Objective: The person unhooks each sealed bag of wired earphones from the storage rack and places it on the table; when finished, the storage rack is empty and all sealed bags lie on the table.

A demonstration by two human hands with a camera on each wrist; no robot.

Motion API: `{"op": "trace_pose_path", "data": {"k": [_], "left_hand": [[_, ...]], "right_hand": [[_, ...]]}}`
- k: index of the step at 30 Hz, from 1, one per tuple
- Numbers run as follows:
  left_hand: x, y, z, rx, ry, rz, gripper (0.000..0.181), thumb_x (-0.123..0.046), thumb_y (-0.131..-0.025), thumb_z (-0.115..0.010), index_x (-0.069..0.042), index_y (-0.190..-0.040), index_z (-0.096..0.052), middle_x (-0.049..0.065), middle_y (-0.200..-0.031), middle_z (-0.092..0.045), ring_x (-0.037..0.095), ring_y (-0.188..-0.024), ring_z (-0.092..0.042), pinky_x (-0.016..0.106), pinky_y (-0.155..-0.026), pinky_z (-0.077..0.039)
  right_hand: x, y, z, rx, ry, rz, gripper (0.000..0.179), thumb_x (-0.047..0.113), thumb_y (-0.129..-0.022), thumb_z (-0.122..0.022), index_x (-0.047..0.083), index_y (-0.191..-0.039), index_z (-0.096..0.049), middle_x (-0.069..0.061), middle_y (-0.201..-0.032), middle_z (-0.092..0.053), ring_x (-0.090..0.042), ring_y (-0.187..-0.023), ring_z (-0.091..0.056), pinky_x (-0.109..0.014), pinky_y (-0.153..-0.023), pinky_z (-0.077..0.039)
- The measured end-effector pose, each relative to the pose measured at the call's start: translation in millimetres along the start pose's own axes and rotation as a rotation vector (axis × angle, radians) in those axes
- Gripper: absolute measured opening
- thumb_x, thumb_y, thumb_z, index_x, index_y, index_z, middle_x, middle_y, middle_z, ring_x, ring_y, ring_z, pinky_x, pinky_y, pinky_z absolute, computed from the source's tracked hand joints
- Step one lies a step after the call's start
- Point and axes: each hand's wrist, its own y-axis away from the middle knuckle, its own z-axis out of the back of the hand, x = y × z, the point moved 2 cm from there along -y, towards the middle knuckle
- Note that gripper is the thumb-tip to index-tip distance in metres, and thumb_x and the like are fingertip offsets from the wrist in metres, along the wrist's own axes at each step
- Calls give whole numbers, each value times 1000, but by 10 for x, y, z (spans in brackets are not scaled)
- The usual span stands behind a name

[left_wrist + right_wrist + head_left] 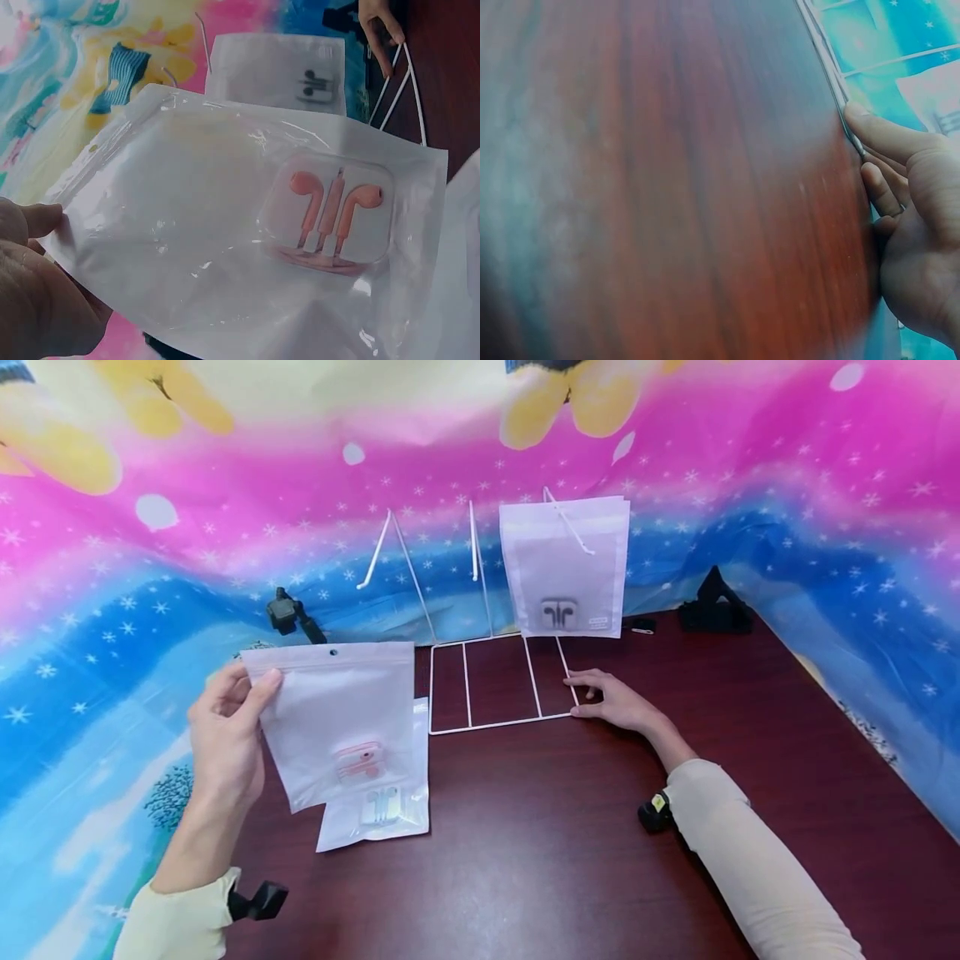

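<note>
My left hand pinches the top left corner of a white zip pouch, thumb in front. The pouch is raised over the table, and pink earphones in a clear case show through it in the left wrist view. Partly hidden behind it, a second white pouch with pale earphones lies on the table. My right hand grips the front right corner of a white wire rack, thumb at the front wire. From the rack's right hook hangs another white pouch with dark-looking earphones.
The rack's left hook and middle hook carry nothing. Behind the rack stand a black clamp-like holder at left and a black stand at right. A printed cloth surrounds the dark wooden table.
</note>
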Motion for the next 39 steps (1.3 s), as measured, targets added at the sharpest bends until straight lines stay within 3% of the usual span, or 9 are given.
{"op": "trace_pose_path", "data": {"k": [9,12,18,27,30,33,35,39], "left_hand": [[-30,-67,477,-175,50,96,24,-2,-91,-79,4,-114,-74,7,-99,-77,14,-81,-68,21,-66,-53],[-47,-99,649,-238,32,115,24,-2,-90,-80,2,-113,-75,5,-97,-77,13,-80,-67,20,-66,-52],[-44,-165,961,-316,-58,210,32,-8,-88,-84,-6,-119,-76,-1,-100,-76,12,-85,-65,18,-67,-51],[36,-215,1418,-335,-66,293,42,-15,-85,-87,-12,-125,-76,-8,-108,-72,6,-98,-63,9,-78,-49],[94,-241,1527,-351,-105,339,48,-21,-84,-88,-17,-129,-74,-12,-112,-70,3,-103,-61,9,-93,-46],[152,-293,1608,-357,-156,387,57,-28,-82,-89,-21,-136,-71,-14,-115,-67,2,-105,-59,9,-100,-42],[207,-334,1665,-349,-197,415,60,-33,-81,-88,-24,-137,-69,-16,-114,-66,2,-103,-58,9,-95,-45],[349,-410,1786,-313,-237,443,46,-32,-85,-85,-26,-129,-70,-16,-103,-67,1,-86,-63,10,-68,-52]], "right_hand": [[-25,3,-1,-1,7,-2,60,17,-96,-77,3,-149,-55,-17,-158,-44,-28,-108,-54,-44,-93,-44],[-14,0,3,2,8,-3,60,17,-96,-76,3,-150,-55,-17,-158,-44,-28,-107,-54,-44,-93,-44],[-12,2,2,-4,9,-13,60,18,-97,-76,5,-151,-54,-15,-159,-43,-28,-108,-54,-43,-93,-44],[-33,4,-11,1,-2,-15,61,21,-97,-76,5,-151,-54,-15,-160,-42,-29,-110,-54,-46,-94,-43],[-21,3,-1,3,-3,-12,60,19,-97,-76,4,-151,-54,-15,-161,-41,-29,-110,-54,-46,-94,-43],[-19,4,7,1,-12,-9,60,17,-97,-76,3,-151,-54,-15,-162,-41,-29,-110,-54,-46,-95,-43],[-22,7,5,-3,-15,-8,60,17,-97,-76,3,-150,-54,-15,-162,-41,-29,-109,-54,-45,-95,-43],[-29,5,-13,1,-12,-1,60,17,-97,-76,2,-150,-54,-15,-162,-40,-28,-108,-53,-44,-94,-44]]}}
